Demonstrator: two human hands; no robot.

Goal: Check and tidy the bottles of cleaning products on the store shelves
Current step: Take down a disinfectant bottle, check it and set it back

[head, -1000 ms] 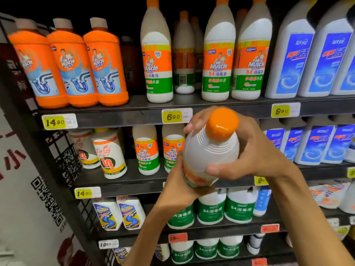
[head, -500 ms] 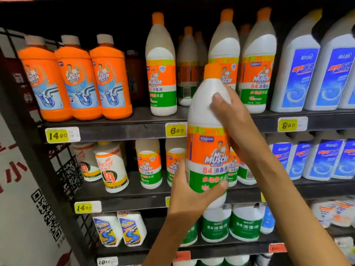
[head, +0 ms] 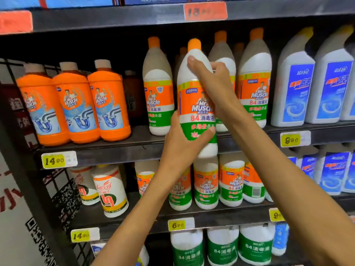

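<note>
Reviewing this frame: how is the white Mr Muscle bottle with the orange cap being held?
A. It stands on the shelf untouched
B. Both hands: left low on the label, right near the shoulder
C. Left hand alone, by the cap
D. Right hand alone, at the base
B: the left hand wraps the lower label of the bottle, and the right hand grips its upper body.

The held bottle (head: 194,104) is smooth white plastic with a faint sheen, its cap (head: 194,44) matt orange plastic and its label glossy printed film. The 3 drain-cleaner bottles (head: 76,106) are bright orange plastic, slightly glossy, with ribbed pale caps. The toilet-cleaner bottles (head: 294,89) look like satin white plastic with shiny blue labels. The shelf edge (head: 115,152) is dark, matt painted metal, carrying glossy yellow paper price tags (head: 57,160).
</note>
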